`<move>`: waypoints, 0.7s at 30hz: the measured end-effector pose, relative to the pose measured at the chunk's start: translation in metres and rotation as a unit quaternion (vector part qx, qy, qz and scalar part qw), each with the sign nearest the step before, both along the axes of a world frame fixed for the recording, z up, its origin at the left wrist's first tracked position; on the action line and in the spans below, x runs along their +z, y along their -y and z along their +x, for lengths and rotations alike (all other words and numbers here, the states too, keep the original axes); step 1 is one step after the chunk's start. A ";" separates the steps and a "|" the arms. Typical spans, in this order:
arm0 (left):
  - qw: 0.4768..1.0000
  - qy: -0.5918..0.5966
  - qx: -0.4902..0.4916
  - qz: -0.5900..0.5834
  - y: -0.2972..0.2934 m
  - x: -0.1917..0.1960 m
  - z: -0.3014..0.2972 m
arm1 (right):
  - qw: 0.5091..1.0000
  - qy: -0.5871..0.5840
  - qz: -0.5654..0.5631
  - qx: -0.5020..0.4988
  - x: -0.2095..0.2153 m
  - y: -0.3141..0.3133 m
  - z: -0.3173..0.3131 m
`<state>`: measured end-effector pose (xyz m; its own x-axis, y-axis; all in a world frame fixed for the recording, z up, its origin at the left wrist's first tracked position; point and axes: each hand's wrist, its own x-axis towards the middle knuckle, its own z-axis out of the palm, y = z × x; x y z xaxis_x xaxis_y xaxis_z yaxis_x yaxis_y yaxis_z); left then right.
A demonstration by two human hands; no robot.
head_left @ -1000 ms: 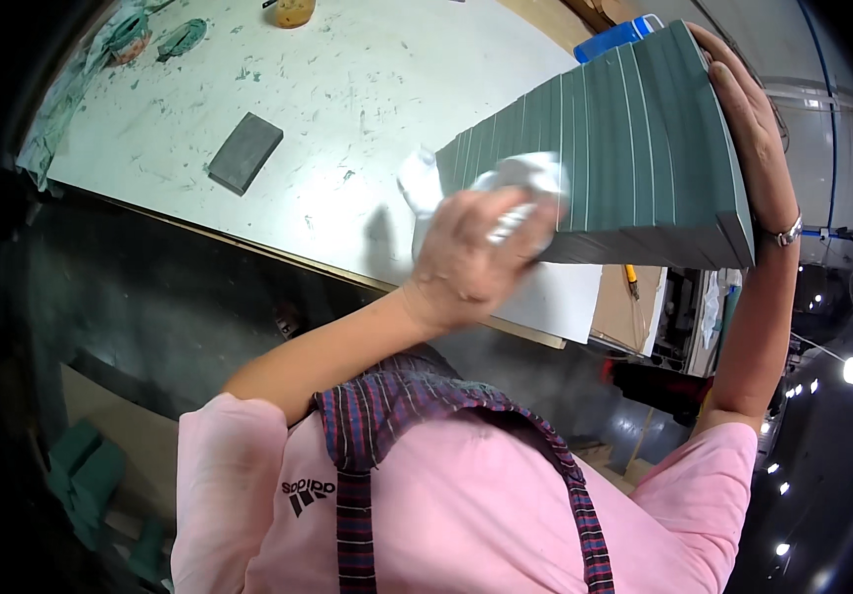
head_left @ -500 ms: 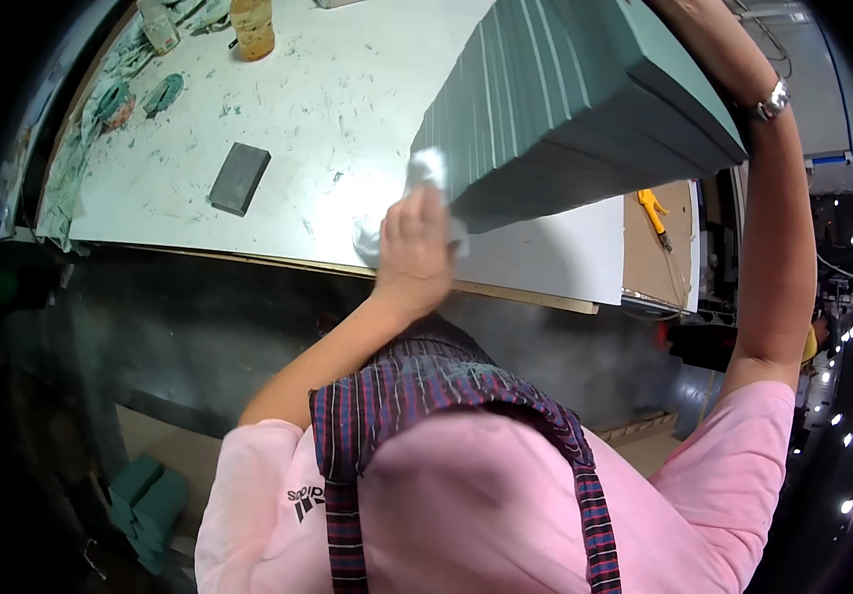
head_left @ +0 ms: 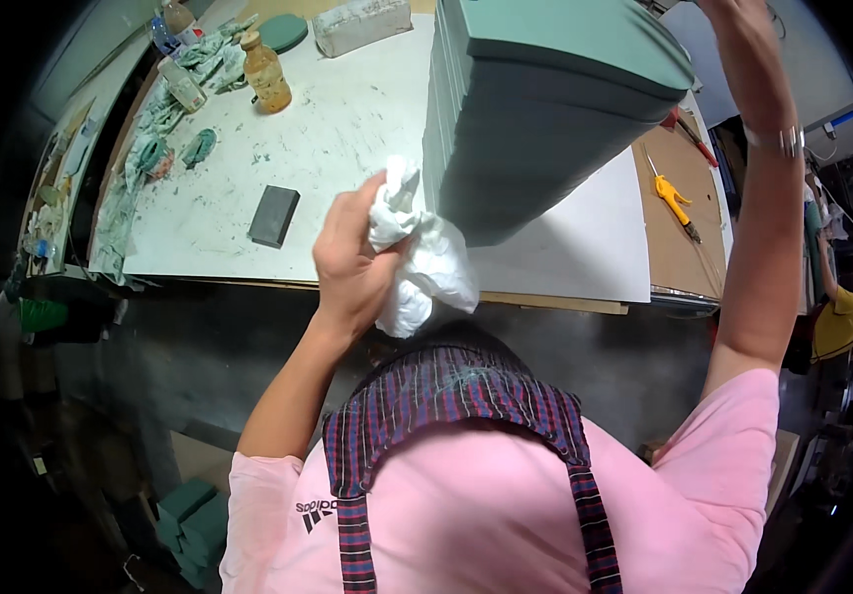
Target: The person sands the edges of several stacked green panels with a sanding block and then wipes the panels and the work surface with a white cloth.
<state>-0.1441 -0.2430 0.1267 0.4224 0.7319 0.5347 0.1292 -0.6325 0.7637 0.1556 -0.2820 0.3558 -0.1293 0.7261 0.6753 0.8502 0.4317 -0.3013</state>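
Observation:
A tall stack of grey-green boards (head_left: 545, 139) stands on the white-topped worktable (head_left: 347, 129), its smooth top board slightly curved. My left hand (head_left: 352, 257) is closed round a crumpled white cloth (head_left: 436, 262) beside the stack's lower left corner. Part of the cloth hangs down over the table's front edge. My right arm reaches up along the stack's right side. At the upper edge of the picture, my right hand (head_left: 738, 20) is beyond the stack's right corner, its fingers mostly cut off from view.
A dark grey block (head_left: 274, 216) lies left of my left hand. Farther back are a bottle of amber liquid (head_left: 266, 74), green-stained rags (head_left: 159, 119) and a whitish block (head_left: 362, 25). A yellow air gun (head_left: 673, 198) rests on brown board at the right. Another person in yellow (head_left: 839, 322) is at far right.
My left hand has lifted the cloth away from the stack's lower corner and moved left, turning over. My right hand has shifted outward from the stack. The view has tilted, showing more of the table's back.

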 end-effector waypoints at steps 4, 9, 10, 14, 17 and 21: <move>0.981 0.126 0.045 0.139 -0.013 0.051 0.020 | 0.987 -0.152 -0.051 0.006 -0.036 0.045 -0.007; 0.940 0.108 0.108 0.305 -0.019 0.044 0.068 | 0.991 -0.076 0.107 -0.032 -0.091 0.021 0.006; 0.944 0.084 0.104 0.300 -0.019 0.020 0.067 | 0.990 -0.078 0.112 -0.037 -0.096 0.015 0.007; 0.969 -0.138 0.069 0.192 -0.004 -0.078 0.032 | 0.968 -0.119 0.221 0.005 -0.104 0.001 0.003; 0.973 -0.067 0.039 0.216 -0.001 -0.049 0.020 | 0.967 -0.111 0.230 -0.007 -0.106 0.001 0.009; 0.905 0.048 0.045 0.420 0.020 0.083 0.051 | 0.966 -0.123 0.225 0.002 -0.111 0.004 0.008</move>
<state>-0.0931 -0.2632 0.2102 0.3028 0.0784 0.9498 0.1679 -0.9854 0.0279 0.1637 -0.2855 0.2444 0.0729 0.3507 0.9336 0.7747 0.5696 -0.2744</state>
